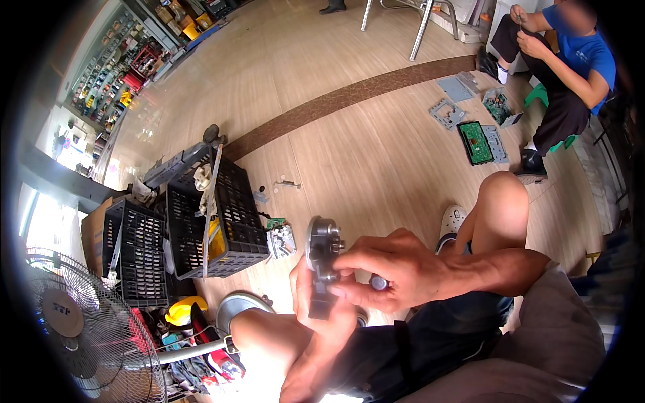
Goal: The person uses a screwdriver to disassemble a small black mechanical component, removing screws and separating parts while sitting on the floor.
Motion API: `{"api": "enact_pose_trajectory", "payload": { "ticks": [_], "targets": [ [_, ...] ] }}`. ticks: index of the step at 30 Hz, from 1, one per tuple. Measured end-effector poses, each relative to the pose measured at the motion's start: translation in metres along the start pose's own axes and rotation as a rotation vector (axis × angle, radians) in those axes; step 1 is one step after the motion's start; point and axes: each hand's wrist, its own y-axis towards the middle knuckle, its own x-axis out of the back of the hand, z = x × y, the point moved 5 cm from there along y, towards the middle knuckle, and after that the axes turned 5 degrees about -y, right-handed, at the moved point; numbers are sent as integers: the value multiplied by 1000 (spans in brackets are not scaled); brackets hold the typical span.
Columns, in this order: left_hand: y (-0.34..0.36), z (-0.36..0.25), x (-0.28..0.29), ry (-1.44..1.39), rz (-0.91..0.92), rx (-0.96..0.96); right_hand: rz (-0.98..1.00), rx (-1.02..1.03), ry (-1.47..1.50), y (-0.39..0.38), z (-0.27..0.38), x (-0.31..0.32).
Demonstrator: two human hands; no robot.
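My left hand (329,321) is closed around a grey metal part (321,252) with a round disc face and several bolts or studs sticking out to its right. A flat grey block forms its lower end. My right hand (396,269) comes in from the right, its thumb and fingers bent and meeting the studded side of the part. From under the right fingers shows the round end of a dark cylindrical handle (379,282), gripped against the palm; its other end is hidden. Both hands are above my lap, between my bare knees.
Black plastic crates (232,221) stand on the left, beside a standing fan (74,329) and a round metal base (238,310). Small parts and a circuit assembly (281,240) lie on the floor. At the upper right a seated person (578,60) works near opened electronics (476,143).
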Motion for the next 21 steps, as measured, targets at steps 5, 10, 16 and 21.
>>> {"api": "enact_pose_trajectory", "payload": {
  "ticks": [5, 10, 16, 21],
  "targets": [
    [-1, 5, 2, 10, -2, 9, 15, -2, -26, -1, -3, -2],
    [-2, 5, 2, 32, -1, -5, -29, -3, 18, 2, 0, -1],
    [-1, 3, 2, 38, -12, -7, -47, 48, 10, 3, 3, 1],
    [-1, 3, 3, 80, -7, -15, -66, 67, 16, 3, 4, 0]
  ]
}}
